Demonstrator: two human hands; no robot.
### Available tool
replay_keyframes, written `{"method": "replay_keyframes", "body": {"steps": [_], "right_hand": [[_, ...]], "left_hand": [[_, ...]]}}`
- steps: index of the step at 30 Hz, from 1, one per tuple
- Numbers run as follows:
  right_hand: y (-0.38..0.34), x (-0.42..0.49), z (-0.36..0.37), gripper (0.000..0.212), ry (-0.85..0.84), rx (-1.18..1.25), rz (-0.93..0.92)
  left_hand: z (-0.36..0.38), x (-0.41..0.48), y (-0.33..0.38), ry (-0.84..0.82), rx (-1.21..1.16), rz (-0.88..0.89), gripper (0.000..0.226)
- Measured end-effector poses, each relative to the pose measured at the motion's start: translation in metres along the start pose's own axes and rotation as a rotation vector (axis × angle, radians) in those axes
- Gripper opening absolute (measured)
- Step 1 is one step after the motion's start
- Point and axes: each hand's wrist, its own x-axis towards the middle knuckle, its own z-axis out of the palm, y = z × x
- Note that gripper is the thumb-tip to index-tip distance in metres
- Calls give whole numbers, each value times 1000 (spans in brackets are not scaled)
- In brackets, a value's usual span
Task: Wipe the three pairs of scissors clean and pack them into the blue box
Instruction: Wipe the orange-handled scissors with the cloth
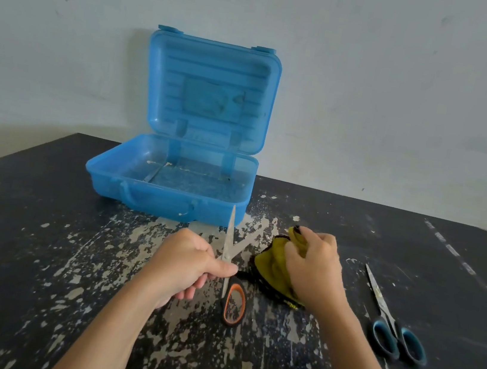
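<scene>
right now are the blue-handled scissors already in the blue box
No, the blue-handled scissors lie on the table right of the right hand, outside the blue box.

Soft, even daylight; faint shadows; wide-angle bending at edges; slight overall softness, no glare.

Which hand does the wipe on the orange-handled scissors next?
Right, probably: the right hand grips the yellow cloth beside the blades, while the left hand holds the orange-handled scissors.
</scene>
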Motion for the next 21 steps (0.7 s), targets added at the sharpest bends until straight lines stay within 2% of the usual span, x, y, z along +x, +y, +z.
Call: {"method": "replay_keyframes", "body": {"steps": [2,3,7,9,11,15,19,21], "right_hand": [[1,-1,-2,38,-140,-54,-51],[2,0,-2,40,-132,-59,-68],[-2,2,-13,37,218,148,-109],[-12,-4,-16,33,295,269,-178],[-26,-14,-10,29,234,262,-346],[-32,-27,19,24,25,81,-642],[-33,-32,22,25,-138,65,-728],[-33,-32,19,28,-199,71,-733]], "left_hand": [[-2,2,-2,22,3,-23,35],[-3,3,-3,33,11,-31,35],[-5,4,-5,72,101,-38,34],[-5,4,-4,71,141,-41,34],[-4,4,-2,62,170,-37,34],[-1,3,-1,47,138,-29,31],[-2,3,-1,56,128,-14,23],[-1,2,-1,69,179,-4,26]]}}
